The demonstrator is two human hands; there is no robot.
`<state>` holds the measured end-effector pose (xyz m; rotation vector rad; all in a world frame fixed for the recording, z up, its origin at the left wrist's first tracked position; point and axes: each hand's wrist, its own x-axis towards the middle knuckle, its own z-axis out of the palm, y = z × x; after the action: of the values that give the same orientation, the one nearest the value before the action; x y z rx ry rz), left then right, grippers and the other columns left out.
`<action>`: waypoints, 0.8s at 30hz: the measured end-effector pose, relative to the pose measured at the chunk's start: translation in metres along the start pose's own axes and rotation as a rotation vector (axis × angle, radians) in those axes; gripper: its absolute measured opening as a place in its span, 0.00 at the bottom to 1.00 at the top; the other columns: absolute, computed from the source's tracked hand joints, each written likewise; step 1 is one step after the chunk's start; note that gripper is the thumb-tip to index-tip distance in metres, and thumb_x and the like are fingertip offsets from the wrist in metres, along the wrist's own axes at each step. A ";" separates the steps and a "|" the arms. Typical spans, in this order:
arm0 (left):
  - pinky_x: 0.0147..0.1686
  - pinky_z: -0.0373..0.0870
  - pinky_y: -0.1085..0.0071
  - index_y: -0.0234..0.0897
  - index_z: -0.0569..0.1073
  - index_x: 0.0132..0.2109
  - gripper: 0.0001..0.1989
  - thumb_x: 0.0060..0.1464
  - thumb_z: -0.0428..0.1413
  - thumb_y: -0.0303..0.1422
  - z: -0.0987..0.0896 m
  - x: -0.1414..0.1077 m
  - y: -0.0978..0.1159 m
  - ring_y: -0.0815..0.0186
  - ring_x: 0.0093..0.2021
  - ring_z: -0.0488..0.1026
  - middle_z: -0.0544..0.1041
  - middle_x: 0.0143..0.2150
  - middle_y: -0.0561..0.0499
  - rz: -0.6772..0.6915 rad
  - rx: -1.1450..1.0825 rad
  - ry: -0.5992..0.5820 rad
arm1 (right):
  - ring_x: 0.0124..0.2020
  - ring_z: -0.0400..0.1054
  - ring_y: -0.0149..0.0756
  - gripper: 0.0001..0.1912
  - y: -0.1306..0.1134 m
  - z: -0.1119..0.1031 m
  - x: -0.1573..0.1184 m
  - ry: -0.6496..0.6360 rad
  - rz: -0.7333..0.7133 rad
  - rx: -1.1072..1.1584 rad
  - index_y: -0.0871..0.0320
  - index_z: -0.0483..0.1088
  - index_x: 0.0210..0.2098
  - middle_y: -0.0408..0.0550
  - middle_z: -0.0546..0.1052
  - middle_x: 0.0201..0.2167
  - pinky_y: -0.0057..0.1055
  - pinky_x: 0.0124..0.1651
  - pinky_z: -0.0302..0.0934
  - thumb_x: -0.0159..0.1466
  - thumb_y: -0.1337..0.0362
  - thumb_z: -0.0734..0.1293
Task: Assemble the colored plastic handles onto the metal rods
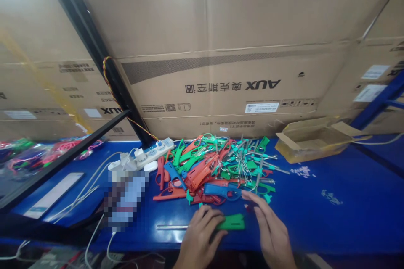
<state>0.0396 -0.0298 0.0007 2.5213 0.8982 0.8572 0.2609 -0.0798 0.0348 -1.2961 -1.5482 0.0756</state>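
My left hand (203, 231) is closed around a green long-neck lighter (235, 222) at the front of the blue table. Its thin metal tube (172, 227) points left and its green handle end sticks out to the right of my fingers. My right hand (269, 229) hangs open to the right of that handle, fingers stretched toward the pile. Its fingertips are close to a blue lighter handle (217, 190); I cannot tell whether they touch. Behind both hands lies a heap of red, green and blue lighter parts (202, 172), with metal tubes, turquoise pieces and white wires tangled among them.
A white power strip (154, 153) with plugs and cables stands left of the heap, near a phone (129, 199). An open cardboard box (312, 143) sits at the back right, with small loose pieces (302, 171) before it. A black frame post (94, 50) rises at the left.
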 end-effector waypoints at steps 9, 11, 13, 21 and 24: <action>0.61 0.67 0.46 0.39 0.69 0.61 0.26 0.58 0.66 0.37 0.026 0.021 0.018 0.51 0.57 0.72 0.77 0.55 0.44 0.074 0.032 -0.088 | 0.50 0.79 0.35 0.20 0.004 -0.013 0.007 -0.110 -0.185 0.019 0.52 0.70 0.61 0.45 0.81 0.53 0.25 0.55 0.72 0.73 0.71 0.61; 0.58 0.70 0.51 0.39 0.71 0.59 0.21 0.61 0.63 0.38 0.033 0.026 0.022 0.54 0.52 0.74 0.79 0.53 0.45 0.078 0.041 -0.043 | 0.49 0.80 0.36 0.19 0.004 -0.014 0.006 -0.114 -0.204 0.011 0.52 0.71 0.60 0.46 0.82 0.52 0.25 0.54 0.73 0.72 0.71 0.62; 0.51 0.72 0.57 0.40 0.72 0.56 0.16 0.65 0.60 0.39 0.036 0.027 0.025 0.57 0.49 0.75 0.80 0.51 0.46 0.066 0.037 0.006 | 0.45 0.81 0.37 0.15 0.002 -0.013 0.005 -0.110 -0.186 0.016 0.52 0.73 0.57 0.46 0.83 0.48 0.25 0.51 0.75 0.72 0.68 0.63; 0.39 0.70 0.65 0.39 0.74 0.53 0.13 0.67 0.56 0.41 0.041 0.023 0.023 0.58 0.43 0.75 0.81 0.45 0.47 0.059 0.057 0.098 | 0.35 0.80 0.35 0.13 -0.004 0.005 0.010 0.001 -0.119 -0.016 0.51 0.74 0.55 0.46 0.81 0.38 0.23 0.38 0.75 0.73 0.60 0.65; 0.40 0.69 0.64 0.39 0.74 0.52 0.12 0.66 0.59 0.39 0.044 0.023 0.022 0.58 0.42 0.74 0.81 0.44 0.48 0.047 0.070 0.120 | 0.39 0.80 0.34 0.15 -0.004 0.011 0.013 -0.088 -0.129 -0.009 0.48 0.74 0.57 0.46 0.81 0.40 0.22 0.40 0.75 0.74 0.62 0.63</action>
<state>0.0923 -0.0360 -0.0127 2.5835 0.9239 1.0179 0.2528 -0.0660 0.0409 -1.2111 -1.7056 0.0440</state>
